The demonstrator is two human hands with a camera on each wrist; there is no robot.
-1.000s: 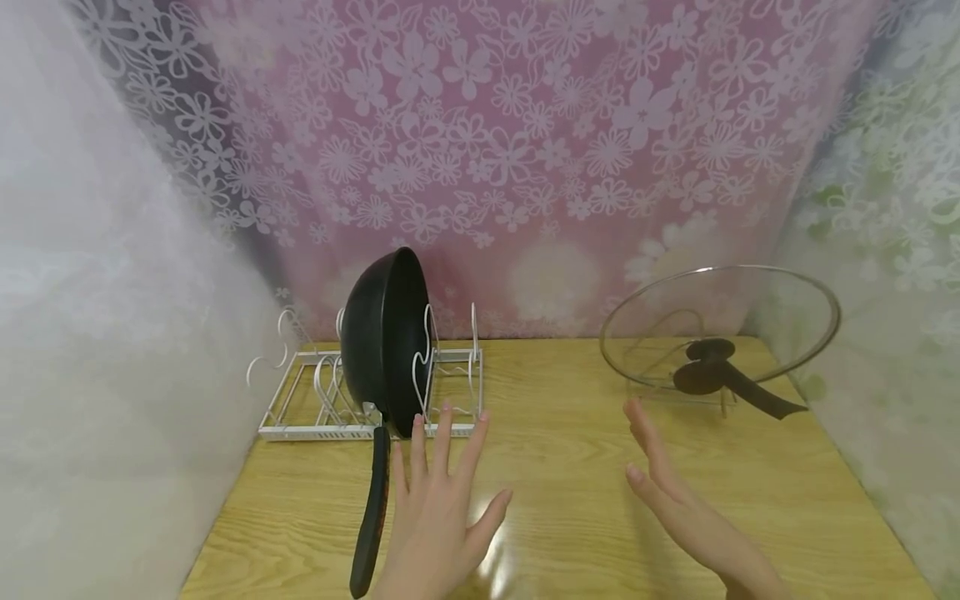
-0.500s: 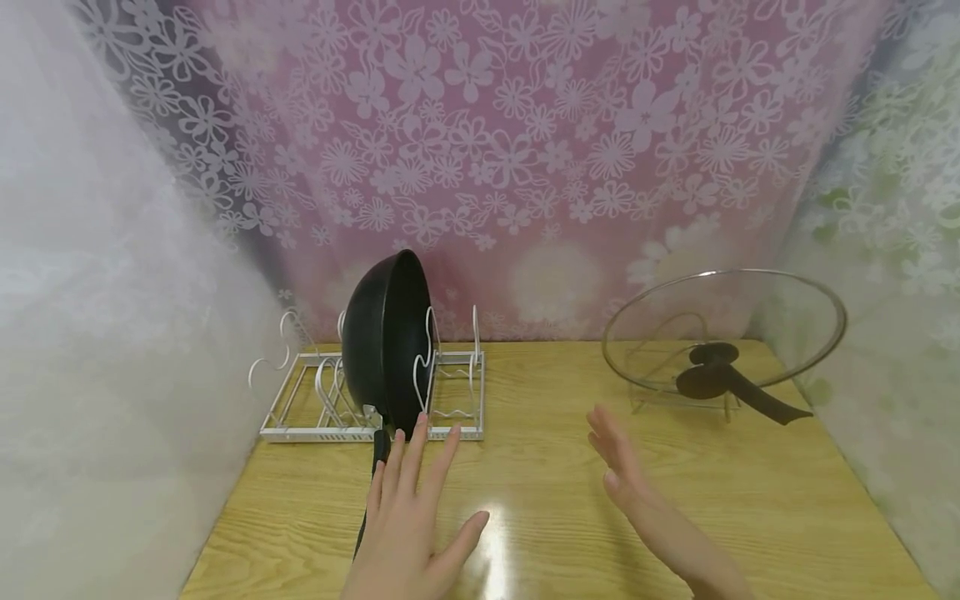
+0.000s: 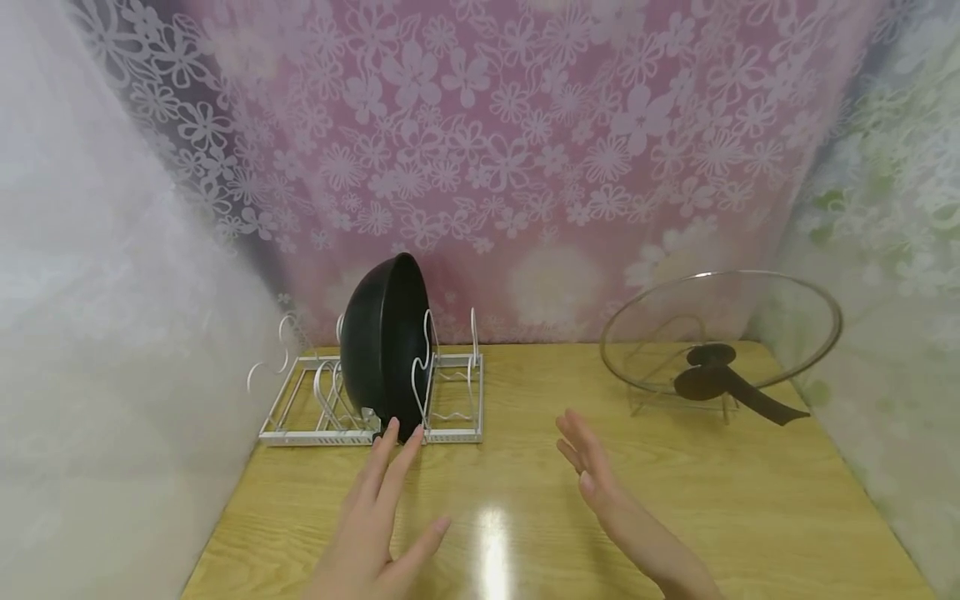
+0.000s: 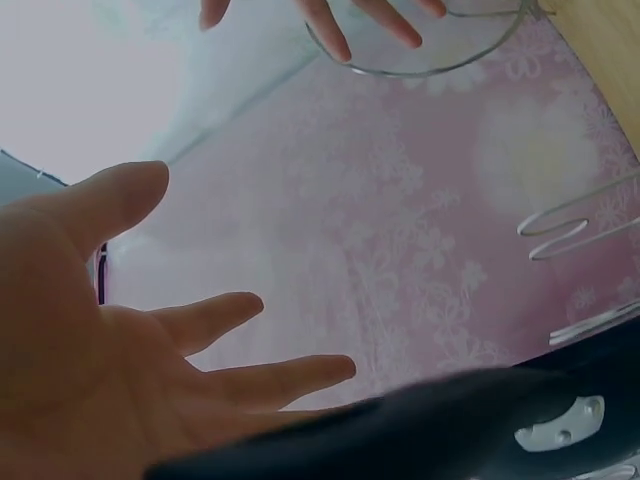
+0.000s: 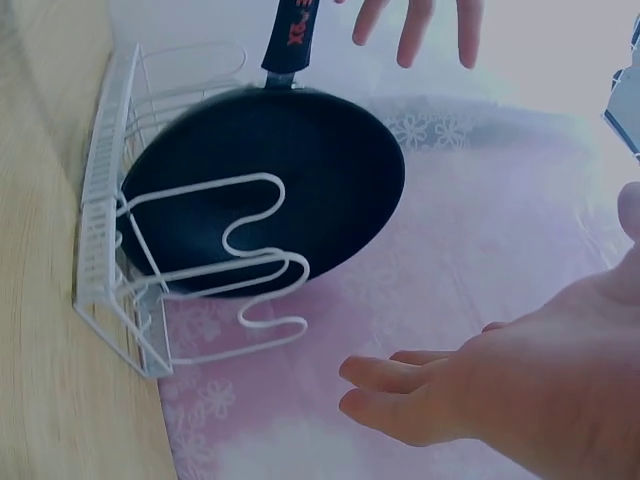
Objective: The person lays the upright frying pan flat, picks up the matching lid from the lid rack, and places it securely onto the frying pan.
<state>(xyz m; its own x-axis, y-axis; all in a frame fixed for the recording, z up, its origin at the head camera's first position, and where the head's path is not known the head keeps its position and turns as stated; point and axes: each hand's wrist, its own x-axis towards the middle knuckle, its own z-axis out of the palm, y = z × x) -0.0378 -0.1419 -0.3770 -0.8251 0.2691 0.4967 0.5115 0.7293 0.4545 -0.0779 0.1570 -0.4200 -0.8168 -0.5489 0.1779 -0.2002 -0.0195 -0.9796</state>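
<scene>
A black frying pan [image 3: 363, 342] stands on its edge in a white wire rack [image 3: 315, 435], its open side facing right. Its black handle [image 5: 292, 35], with red lettering, points toward me and lies mostly hidden under my left hand [image 3: 363, 529] in the head view. That hand is spread with straight fingers and thumb out, just above the handle; in the left wrist view the dark handle passes along beside the fingers. My right hand [image 3: 618, 500] hovers over the table, fingers extended, palm turned left, holding nothing.
At the right, a glass lid [image 3: 776, 325] with a metal rim and a dark knob [image 3: 701, 383] leans on a thin wire stand [image 3: 726, 408]. Flowered pink curtain [image 3: 525, 167] hangs behind the wooden table [image 3: 540, 392], with pale sheeting on both sides.
Both hands have drifted left. My left hand has come over the pan's handle, covering it in the head view, and my right hand is farther from the lid. Pan and lid stay put.
</scene>
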